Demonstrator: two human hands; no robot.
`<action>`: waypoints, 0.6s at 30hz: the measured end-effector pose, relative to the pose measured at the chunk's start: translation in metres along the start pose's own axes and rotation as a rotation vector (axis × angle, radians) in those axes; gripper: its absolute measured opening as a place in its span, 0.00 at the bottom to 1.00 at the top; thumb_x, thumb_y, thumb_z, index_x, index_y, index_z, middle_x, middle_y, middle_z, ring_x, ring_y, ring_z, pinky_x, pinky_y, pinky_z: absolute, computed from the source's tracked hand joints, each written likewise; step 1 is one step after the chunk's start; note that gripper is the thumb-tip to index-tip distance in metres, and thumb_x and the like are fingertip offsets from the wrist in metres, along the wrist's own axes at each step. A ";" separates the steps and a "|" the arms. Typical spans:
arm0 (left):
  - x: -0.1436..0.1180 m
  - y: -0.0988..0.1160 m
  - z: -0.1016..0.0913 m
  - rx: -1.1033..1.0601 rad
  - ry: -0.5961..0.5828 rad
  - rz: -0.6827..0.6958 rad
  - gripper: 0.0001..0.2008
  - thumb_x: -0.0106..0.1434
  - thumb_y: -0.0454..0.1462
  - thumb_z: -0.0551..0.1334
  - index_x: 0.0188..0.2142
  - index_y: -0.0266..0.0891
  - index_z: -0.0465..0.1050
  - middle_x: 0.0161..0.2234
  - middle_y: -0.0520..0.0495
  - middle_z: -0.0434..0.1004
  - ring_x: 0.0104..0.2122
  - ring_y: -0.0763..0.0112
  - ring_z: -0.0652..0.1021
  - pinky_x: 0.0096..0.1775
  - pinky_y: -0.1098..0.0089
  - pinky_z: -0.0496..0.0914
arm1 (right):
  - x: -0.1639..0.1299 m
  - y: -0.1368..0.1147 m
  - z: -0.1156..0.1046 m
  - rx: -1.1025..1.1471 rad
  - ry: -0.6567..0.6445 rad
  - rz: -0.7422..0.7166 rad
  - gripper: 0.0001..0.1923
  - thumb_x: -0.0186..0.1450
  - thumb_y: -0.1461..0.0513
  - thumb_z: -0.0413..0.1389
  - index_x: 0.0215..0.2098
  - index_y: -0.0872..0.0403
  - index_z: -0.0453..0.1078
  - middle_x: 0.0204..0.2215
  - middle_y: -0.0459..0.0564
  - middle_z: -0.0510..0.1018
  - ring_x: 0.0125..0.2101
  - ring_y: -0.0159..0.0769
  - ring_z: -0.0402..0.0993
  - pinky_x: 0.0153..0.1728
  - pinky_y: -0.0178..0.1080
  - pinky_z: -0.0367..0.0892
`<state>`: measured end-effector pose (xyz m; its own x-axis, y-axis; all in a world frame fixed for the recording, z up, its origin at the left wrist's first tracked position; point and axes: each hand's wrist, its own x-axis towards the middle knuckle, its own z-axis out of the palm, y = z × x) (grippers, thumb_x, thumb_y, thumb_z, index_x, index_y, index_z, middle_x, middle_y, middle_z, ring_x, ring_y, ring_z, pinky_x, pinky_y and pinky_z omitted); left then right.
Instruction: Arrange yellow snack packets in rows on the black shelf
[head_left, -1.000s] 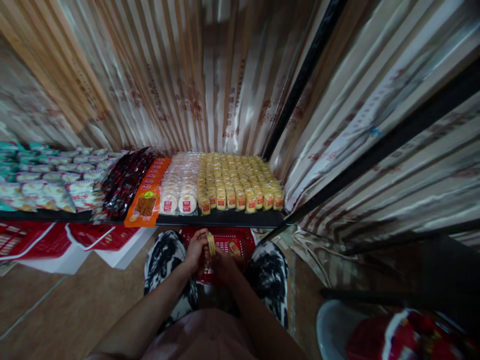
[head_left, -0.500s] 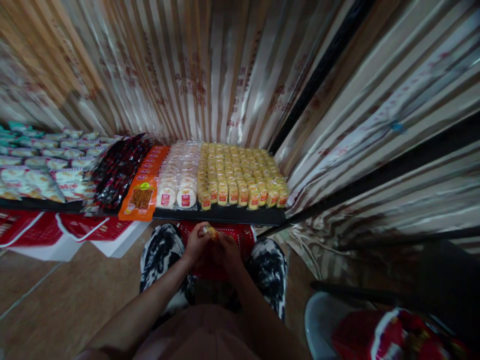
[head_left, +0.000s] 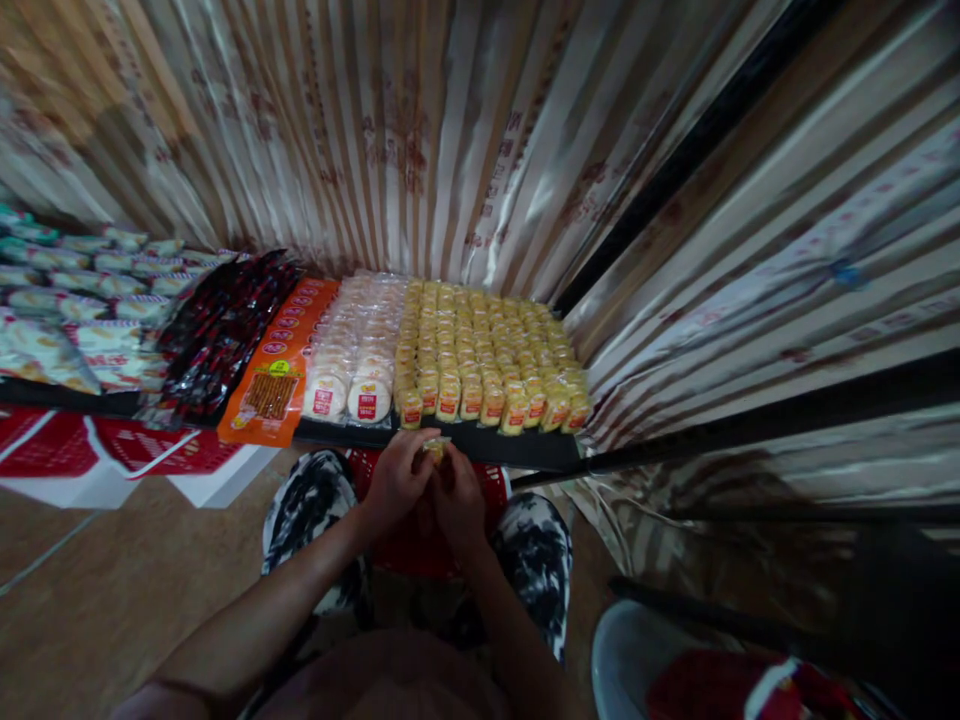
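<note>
Yellow packet (head_left: 435, 449), held in the grip of left hand (head_left: 395, 474) and right hand (head_left: 460, 500), looks light, slick and crushable from here; I'd pinch its sides gently.

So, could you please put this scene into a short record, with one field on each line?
left hand: fingers on a small yellow packet
right hand: fingers on the same packet
under the hands: red basket, between the person's legs
black shelf, picture left to right: white packets, dark packets, orange bag, round white packs, rows of yellow packets
behind the shelf: striped sheeting
lower right: pale tub with something red inside, too dark to identify
</note>
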<state>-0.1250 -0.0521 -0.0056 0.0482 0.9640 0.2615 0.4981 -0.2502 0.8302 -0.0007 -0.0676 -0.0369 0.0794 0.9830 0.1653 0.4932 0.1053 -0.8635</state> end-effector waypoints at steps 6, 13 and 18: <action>0.009 -0.005 0.000 0.090 0.166 0.059 0.17 0.62 0.33 0.55 0.51 0.41 0.64 0.50 0.42 0.67 0.51 0.64 0.68 0.50 0.63 0.66 | 0.025 0.004 0.005 -0.075 0.056 -0.077 0.16 0.61 0.55 0.52 0.42 0.57 0.68 0.36 0.55 0.74 0.38 0.40 0.69 0.43 0.43 0.65; 0.017 -0.026 0.005 0.273 0.351 0.008 0.20 0.60 0.34 0.57 0.53 0.41 0.62 0.49 0.41 0.60 0.50 0.62 0.67 0.51 0.60 0.65 | 0.041 0.008 0.018 -0.086 0.180 -0.085 0.16 0.64 0.56 0.48 0.45 0.56 0.67 0.39 0.55 0.72 0.41 0.39 0.68 0.45 0.44 0.65; 0.025 -0.039 0.008 0.258 0.328 -0.040 0.23 0.61 0.34 0.57 0.56 0.39 0.57 0.49 0.41 0.60 0.50 0.62 0.66 0.50 0.61 0.65 | 0.048 0.004 0.029 -0.155 0.189 -0.108 0.18 0.65 0.57 0.45 0.48 0.59 0.64 0.42 0.59 0.70 0.45 0.41 0.65 0.49 0.46 0.62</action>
<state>-0.1362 -0.0179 -0.0349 -0.2327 0.8823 0.4091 0.6965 -0.1423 0.7033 -0.0202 -0.0160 -0.0462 0.1722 0.9204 0.3509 0.6329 0.1696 -0.7554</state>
